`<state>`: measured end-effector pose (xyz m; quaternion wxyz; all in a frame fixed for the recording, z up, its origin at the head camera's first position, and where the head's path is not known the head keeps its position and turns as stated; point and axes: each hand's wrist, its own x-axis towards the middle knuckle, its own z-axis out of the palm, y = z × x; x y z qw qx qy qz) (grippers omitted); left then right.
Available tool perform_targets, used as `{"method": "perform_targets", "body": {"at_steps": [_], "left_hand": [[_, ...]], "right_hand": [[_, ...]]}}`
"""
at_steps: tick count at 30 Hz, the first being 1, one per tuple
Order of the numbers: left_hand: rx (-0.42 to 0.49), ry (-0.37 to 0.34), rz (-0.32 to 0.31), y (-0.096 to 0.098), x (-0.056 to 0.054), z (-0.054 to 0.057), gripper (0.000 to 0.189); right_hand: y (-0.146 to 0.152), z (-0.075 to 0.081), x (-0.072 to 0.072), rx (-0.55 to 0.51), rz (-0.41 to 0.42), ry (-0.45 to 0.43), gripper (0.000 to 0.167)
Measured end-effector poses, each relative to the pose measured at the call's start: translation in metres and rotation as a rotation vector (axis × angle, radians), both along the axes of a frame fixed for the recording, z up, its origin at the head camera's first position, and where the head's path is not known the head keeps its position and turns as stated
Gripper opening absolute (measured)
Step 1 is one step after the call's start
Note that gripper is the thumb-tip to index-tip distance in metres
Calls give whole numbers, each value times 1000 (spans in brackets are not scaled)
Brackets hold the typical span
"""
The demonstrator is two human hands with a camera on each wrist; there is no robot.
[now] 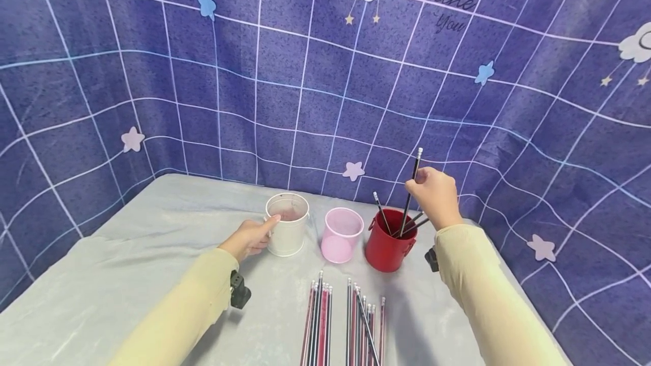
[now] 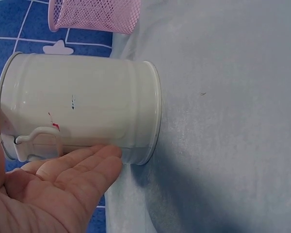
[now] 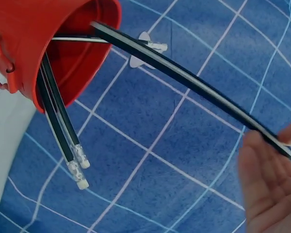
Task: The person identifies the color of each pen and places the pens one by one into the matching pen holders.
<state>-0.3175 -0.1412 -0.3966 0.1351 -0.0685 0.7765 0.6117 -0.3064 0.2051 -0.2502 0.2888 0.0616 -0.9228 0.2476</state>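
Note:
My right hand [image 1: 434,192] pinches a black pencil [image 1: 413,177] near its eraser end. The pencil leans upright, its lower end inside the red bucket [image 1: 385,253]. In the right wrist view several other black pencils [image 3: 58,109] stick out of that bucket. At the left, my left hand [image 1: 252,237] lies against the side of a white bucket [image 1: 287,242], thumb at the rim. Its fingers are fairly straight along the wall by the small handle [image 2: 39,138] in the left wrist view. Between the two buckets stands a pink mesh cup [image 1: 338,247].
Two groups of pencils, red-and-black ones at left [image 1: 317,321] and right [image 1: 363,326], lie on the grey cloth-covered table [image 1: 127,264] in front of the containers. A blue grid-patterned curtain [image 1: 285,106] hangs close behind.

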Motion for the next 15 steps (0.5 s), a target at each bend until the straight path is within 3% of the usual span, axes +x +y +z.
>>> {"method": "perform_targets", "body": {"at_steps": [5, 15], "left_hand": [[-13, 6, -4, 1, -1, -1, 73], [-10, 4, 2, 1, 0, -1, 71]], "right_hand": [[7, 5, -2, 32, -40, -147, 26], [13, 7, -6, -30, -68, -226, 23]]}}
